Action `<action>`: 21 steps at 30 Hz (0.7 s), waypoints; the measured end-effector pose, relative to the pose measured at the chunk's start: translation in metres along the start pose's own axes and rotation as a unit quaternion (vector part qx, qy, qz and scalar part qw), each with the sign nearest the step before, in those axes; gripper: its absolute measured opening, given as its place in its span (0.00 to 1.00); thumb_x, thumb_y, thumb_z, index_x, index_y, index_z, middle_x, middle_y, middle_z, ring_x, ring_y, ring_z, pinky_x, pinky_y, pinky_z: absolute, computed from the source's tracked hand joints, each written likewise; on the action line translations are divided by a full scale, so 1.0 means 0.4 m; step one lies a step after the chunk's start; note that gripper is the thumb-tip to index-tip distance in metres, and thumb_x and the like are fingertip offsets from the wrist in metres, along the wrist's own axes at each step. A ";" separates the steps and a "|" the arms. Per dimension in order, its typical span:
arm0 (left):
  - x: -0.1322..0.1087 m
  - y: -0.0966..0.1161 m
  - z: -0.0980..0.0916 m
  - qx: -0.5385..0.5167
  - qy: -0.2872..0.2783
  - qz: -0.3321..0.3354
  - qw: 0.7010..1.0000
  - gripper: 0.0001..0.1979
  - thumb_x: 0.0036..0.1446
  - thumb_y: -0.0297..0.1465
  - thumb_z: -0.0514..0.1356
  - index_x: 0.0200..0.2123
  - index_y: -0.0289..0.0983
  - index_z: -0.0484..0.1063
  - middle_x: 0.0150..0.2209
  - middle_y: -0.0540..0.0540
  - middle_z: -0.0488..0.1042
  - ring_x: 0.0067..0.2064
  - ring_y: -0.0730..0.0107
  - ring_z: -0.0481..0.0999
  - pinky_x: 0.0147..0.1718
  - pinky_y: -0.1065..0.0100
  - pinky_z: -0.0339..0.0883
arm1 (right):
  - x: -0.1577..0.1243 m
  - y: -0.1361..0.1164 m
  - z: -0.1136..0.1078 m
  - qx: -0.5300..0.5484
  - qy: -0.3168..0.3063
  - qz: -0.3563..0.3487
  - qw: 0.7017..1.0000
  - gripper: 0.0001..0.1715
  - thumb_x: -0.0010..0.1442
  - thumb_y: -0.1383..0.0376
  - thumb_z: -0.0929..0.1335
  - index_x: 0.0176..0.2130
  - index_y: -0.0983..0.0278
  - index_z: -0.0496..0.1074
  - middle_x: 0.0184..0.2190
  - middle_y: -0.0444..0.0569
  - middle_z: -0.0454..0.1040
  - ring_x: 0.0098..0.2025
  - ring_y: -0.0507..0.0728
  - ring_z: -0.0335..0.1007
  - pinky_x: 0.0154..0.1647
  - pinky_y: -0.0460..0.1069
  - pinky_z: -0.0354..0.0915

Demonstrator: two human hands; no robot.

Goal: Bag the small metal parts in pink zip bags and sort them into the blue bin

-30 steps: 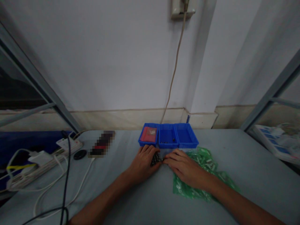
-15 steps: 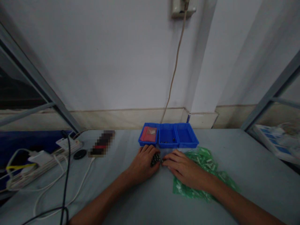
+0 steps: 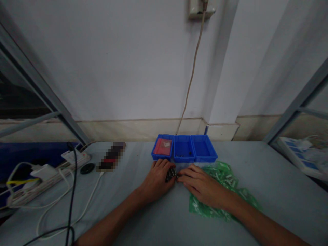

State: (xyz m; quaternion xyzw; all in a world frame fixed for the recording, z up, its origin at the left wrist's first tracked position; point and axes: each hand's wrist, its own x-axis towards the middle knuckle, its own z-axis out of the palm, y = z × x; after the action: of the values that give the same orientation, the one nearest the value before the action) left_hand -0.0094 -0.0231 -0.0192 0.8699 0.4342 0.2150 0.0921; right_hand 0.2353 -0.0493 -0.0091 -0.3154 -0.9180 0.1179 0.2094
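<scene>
My left hand (image 3: 158, 179) is closed around a small dark object with shiny studs (image 3: 171, 174), just in front of the blue trays. On its right side, my right hand (image 3: 201, 184) pinches at the object's edge; whatever lies between those fingertips is too small to make out. Green plastic wrap (image 3: 222, 176) lies beside and partly under my right hand and forearm. Behind the hands stand a blue tray with a red item (image 3: 162, 147), a middle blue tray (image 3: 183, 159) with a few tiny dark parts, and a right blue tray (image 3: 204, 147).
At the left are a power strip (image 3: 48, 182) with plugs, white and black cables, a round black disc (image 3: 87, 168) and a pixelated dark object (image 3: 112, 158). Metal frame bars flank the table. A pale box (image 3: 302, 157) stands at the far right.
</scene>
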 end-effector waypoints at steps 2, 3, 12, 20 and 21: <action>-0.001 0.000 -0.011 0.001 -0.005 0.004 1.000 0.17 0.63 0.30 0.67 0.54 0.41 0.72 0.52 0.44 0.78 0.56 0.50 0.72 0.57 0.49 0.65 | 0.001 -0.002 -0.003 -0.003 -0.003 0.003 1.000 0.18 0.75 0.71 0.65 0.58 0.62 0.78 0.55 0.53 0.78 0.56 0.62 0.68 0.61 0.58 0.69; -0.001 -0.001 -0.018 0.003 -0.011 0.007 1.000 0.18 0.63 0.30 0.67 0.55 0.41 0.72 0.52 0.44 0.77 0.57 0.49 0.72 0.57 0.49 0.65 | 0.002 -0.002 -0.004 -0.006 -0.004 0.006 1.000 0.17 0.75 0.71 0.65 0.58 0.62 0.78 0.54 0.53 0.78 0.55 0.62 0.69 0.60 0.58 0.69; -0.003 -0.005 -0.055 0.041 -0.049 0.030 0.998 0.15 0.62 0.30 0.64 0.51 0.41 0.70 0.49 0.43 0.74 0.53 0.50 0.72 0.55 0.50 0.65 | 0.005 0.009 -0.001 -0.055 0.002 0.026 0.998 0.15 0.75 0.70 0.66 0.56 0.62 0.79 0.51 0.54 0.78 0.53 0.63 0.69 0.58 0.60 0.70; -0.005 -0.007 -0.059 0.070 -0.056 0.019 0.996 0.12 0.63 0.34 0.63 0.49 0.40 0.70 0.49 0.42 0.74 0.53 0.50 0.71 0.54 0.51 0.65 | 0.001 0.015 0.004 -0.056 0.001 0.033 0.998 0.14 0.76 0.67 0.65 0.56 0.61 0.77 0.51 0.53 0.77 0.53 0.63 0.69 0.57 0.60 0.70; -0.005 -0.008 -0.058 0.070 -0.057 0.019 0.996 0.12 0.63 0.34 0.63 0.49 0.40 0.70 0.50 0.42 0.74 0.53 0.50 0.71 0.54 0.51 0.64 | 0.001 0.015 0.004 -0.057 0.001 0.034 0.998 0.14 0.76 0.67 0.65 0.56 0.61 0.77 0.51 0.53 0.77 0.53 0.63 0.69 0.57 0.61 0.70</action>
State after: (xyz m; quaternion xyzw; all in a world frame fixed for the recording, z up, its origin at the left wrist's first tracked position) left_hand -0.0234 -0.0233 -0.0002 0.8932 0.4254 0.1363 0.0514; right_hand 0.2374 -0.0446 -0.0123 -0.3576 -0.9119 0.0719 0.1881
